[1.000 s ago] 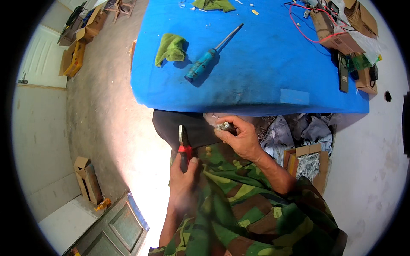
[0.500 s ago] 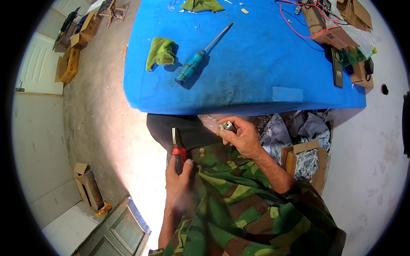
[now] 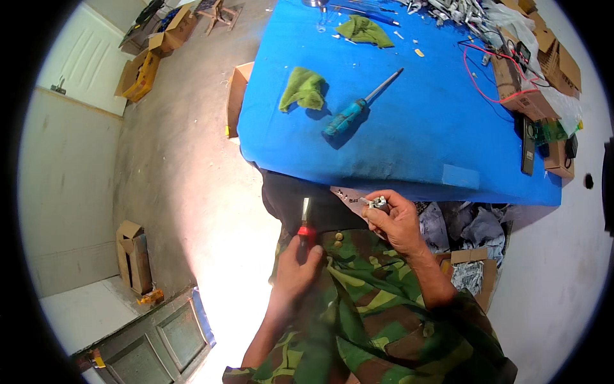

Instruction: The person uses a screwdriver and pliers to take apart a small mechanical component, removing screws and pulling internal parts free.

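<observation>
My left hand (image 3: 295, 269) is closed round the handles of pliers (image 3: 307, 230), which have red and dark grips. Their bright metal jaws point away from me, over my dark trousers. Between the thumb and fingers of my right hand (image 3: 401, 225) is a small silvery metal part (image 3: 379, 203), held just off the table's near edge. The fingers cover much of it, so its exact kind is unclear. Pliers and metal part are apart. On the blue-covered table (image 3: 409, 141) lies a screwdriver (image 3: 348, 117) with a worn teal handle, beside a green cloth (image 3: 302, 89).
Another green cloth (image 3: 363, 31) lies farther back, near a heap of metal parts (image 3: 451, 14). Cardboard boxes, a red cable (image 3: 473, 80) and a dark phone (image 3: 527, 146) line the table's right side. Below it, a box of scraps (image 3: 470, 275) stands at my right.
The view has swung, so the table and both hands sit farther right in the picture. More of the table's far end shows. Both hands keep their holds, and the metal part looks slightly turned.
</observation>
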A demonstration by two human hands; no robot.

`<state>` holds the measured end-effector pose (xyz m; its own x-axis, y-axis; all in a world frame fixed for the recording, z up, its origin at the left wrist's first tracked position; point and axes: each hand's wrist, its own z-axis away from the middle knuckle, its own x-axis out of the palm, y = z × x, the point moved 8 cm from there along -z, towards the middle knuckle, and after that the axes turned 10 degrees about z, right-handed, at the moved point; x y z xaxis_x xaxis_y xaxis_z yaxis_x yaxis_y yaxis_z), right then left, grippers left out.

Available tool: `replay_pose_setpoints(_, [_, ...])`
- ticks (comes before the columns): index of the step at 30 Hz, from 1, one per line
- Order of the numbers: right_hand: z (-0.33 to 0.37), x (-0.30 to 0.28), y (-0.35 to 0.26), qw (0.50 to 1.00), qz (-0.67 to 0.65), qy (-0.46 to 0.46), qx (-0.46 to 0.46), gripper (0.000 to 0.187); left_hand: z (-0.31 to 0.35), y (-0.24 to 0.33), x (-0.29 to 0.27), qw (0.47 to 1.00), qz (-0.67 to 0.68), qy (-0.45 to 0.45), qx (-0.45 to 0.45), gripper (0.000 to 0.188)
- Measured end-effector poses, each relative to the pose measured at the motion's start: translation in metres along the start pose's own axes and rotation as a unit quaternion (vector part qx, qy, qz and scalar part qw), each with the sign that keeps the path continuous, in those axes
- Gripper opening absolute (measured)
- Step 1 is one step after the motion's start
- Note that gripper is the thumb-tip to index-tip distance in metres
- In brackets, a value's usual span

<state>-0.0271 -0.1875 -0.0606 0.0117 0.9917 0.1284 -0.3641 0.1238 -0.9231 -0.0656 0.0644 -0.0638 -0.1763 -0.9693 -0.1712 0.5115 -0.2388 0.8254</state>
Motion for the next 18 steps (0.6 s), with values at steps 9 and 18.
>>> replay_pose_setpoints(9, [0.060, -0.113, 0.051, 0.982, 0.139, 0.110, 0.068, 0.029, -0.008, -0.037, -0.007, 0.998, 0.032, 0.041, 0.047, 0.044])
replay_pose_setpoints(18, [0.370, -0.402, 0.228, 0.791, 0.238, 0.495, 0.269, 0.007, -0.011, -0.020, 0.001, 0.996, 0.081, -0.038, 0.009, 0.036])
